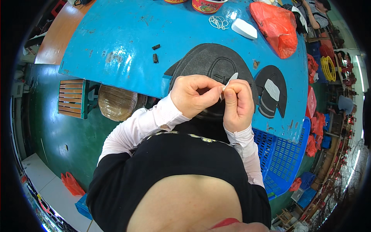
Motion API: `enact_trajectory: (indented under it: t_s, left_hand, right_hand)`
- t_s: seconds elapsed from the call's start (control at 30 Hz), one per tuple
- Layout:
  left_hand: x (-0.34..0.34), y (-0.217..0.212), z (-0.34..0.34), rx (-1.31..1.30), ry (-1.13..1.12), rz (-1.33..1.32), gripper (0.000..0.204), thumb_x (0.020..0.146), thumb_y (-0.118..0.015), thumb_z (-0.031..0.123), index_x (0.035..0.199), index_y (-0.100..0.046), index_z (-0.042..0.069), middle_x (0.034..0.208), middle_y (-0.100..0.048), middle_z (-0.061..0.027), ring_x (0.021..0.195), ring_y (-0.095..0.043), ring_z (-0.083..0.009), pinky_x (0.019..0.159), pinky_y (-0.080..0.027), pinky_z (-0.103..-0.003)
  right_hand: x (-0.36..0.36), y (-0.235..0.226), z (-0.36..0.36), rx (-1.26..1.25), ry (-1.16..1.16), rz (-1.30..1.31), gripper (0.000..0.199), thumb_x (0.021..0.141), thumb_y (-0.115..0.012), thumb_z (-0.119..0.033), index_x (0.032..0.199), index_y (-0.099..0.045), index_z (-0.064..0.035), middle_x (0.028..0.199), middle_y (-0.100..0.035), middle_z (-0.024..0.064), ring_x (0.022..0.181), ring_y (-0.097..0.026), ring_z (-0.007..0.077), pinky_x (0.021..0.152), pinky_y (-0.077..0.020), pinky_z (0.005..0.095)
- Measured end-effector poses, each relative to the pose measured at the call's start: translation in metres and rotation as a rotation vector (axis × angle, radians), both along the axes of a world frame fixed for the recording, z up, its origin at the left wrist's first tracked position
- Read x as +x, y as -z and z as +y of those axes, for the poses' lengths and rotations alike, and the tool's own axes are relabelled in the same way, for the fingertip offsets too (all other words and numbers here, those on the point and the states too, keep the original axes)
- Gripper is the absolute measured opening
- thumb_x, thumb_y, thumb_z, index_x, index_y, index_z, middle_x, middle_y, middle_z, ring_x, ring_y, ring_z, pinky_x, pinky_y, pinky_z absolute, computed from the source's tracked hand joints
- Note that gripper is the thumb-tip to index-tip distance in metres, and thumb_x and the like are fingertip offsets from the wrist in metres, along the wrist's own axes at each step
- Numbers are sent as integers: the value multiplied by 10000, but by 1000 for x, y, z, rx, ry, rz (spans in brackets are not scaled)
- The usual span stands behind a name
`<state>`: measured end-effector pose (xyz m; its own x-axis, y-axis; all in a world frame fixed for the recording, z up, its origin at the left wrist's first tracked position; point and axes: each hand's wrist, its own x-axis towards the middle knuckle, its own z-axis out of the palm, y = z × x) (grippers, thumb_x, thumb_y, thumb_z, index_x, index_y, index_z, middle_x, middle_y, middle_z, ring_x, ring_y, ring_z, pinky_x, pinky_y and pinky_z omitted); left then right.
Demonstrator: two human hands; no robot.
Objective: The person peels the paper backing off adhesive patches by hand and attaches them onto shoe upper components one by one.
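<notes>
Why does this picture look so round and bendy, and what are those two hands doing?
The camera sits on a person's head and looks down, so you see their own arms from above. Its very wide lens bends straight edges, which makes the blue table look curved. No robot here, just bare hands. The left hand and the right hand are close together, both pinching a small white strip. Under them lies a stack of dark shoe-shaped pieces, and another dark piece with a white patch lies to the right. Farther back are a red plastic bag, a white pad, a tangle of white loops and two little black bits.
</notes>
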<state>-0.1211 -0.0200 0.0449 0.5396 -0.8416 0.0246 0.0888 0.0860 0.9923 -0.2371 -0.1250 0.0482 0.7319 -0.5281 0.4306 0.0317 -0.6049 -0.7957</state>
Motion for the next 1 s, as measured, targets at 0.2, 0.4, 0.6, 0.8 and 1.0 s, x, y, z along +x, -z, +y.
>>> enact_trajectory:
  t_s: [0.2, 0.4, 0.6, 0.8, 1.0]
  left_hand:
    - [7, 7, 5, -3, 1, 149, 130, 837, -616, 79, 879, -681, -25, 752, -660, -28, 696, -581, -51, 625, -469, -201]
    - [-2, 8, 3, -164, -33, 240, 85, 853, -616, 45, 877, -663, -21, 800, -640, -26, 735, -578, -60, 652, -467, -200]
    - [6, 11, 7, -184, 10, 299, 99, 865, -564, 5, 948, -615, -8, 891, -630, -61, 796, -590, -107, 709, -486, -247]
    - [54, 19, 22, -412, -156, 592, 116, 840, -415, -45, 867, -490, 38, 988, -576, -130, 838, -571, -197, 717, -485, -323]
    - [82, 29, 39, -369, -330, 161, 238, 760, -353, -109, 863, -510, 37, 935, -574, -110, 795, -518, -155, 708, -402, -266]
  right_hand:
    - [-2, 8, 3, 153, -64, -129, 87, 915, -522, -82, 853, -518, -21, 856, -532, 73, 774, -511, 168, 730, -405, 272]
    - [-7, -2, 3, 544, -136, -98, 73, 889, -564, -68, 899, -516, -14, 879, -561, 29, 779, -497, 77, 736, -407, 227]
    - [-10, -4, -6, 933, -168, -84, 117, 840, -645, -65, 896, -550, -23, 758, -596, 26, 651, -527, 64, 599, -422, 200]
    - [-46, -19, -60, 1064, -234, -78, 87, 846, -596, 3, 871, -520, -31, 740, -595, 74, 511, -532, 97, 457, -426, 220]
    - [-18, -15, -68, 389, -159, 5, 103, 837, -617, 1, 893, -534, -23, 906, -628, 100, 764, -638, 165, 685, -506, 252]
